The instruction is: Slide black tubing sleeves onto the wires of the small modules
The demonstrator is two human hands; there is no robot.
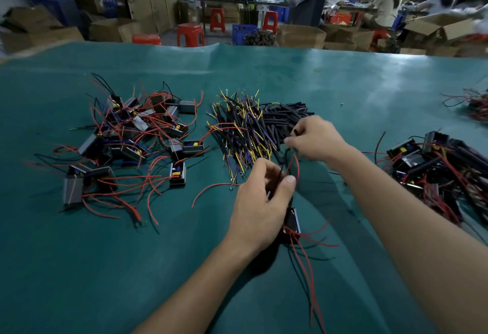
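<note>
Left hand (260, 196): the fingers and thumb are curled around the red and black wires (291, 168) of one small module (291, 221). I think it holds them close to their free ends so they stay steady and point up toward the other hand.

Right hand (315, 139): the fingertips pinch something small and dark, probably a black sleeve (295, 131); motion blur hides the exact grip. It hovers just above the wire ends, at the near edge of the sleeve pile.

Module in work: it hangs below the left palm, close over the green mat (264, 74), and its other red leads trail toward the person.

Sleeve pile (284, 119): loose black tubes lie just behind the right hand, near enough for quick picking.

Wire bundle (241, 133): yellow, blue and black leads lie beside the sleeves, between the two heaps.

Left heap (132, 135): modules with bare red wires, apparently waiting.

Right heap (443, 167): modules with black tubing among them, likely the finished ones.

Step in hand: I judge that a sleeve is being brought to a wire tip; whether it is threaded yet, I cannot tell.
</note>
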